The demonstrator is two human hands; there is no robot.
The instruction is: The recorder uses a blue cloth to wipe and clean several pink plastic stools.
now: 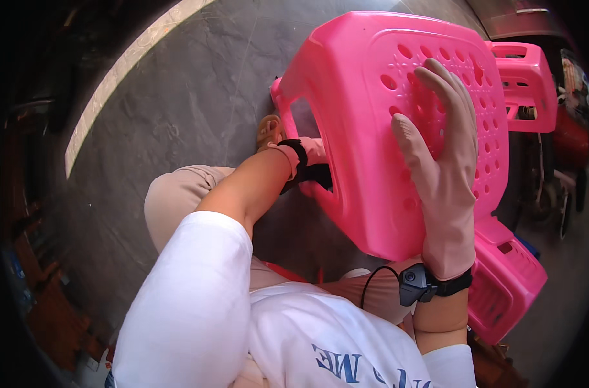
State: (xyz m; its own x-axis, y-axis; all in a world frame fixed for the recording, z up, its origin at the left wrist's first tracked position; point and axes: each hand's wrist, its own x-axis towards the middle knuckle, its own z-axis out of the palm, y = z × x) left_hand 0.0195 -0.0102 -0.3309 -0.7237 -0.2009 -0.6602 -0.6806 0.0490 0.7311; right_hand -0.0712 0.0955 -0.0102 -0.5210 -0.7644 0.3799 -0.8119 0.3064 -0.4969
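A large pink plastic stool (365,123) is tilted in front of me, its perforated seat turned up toward me. My right hand (446,174), in a pale rubber glove, lies over the seat with fingers stretched out and the thumb apart. On the stool's left side, my left hand (316,150) in a pink glove reaches in behind the side and legs. Its fingers are hidden there, so whether it grips anything does not show. A dark device (416,284) is strapped to my right wrist, and a black band (299,155) circles the left.
More pink plastic pieces of the same kind stand close by: one stool (530,84) at the far right, another pink piece (501,278) at the lower right. Grey tiled floor (171,110) spreads to the left. Dark clutter lines the right edge. A tan sandal (268,131) shows beside the stool.
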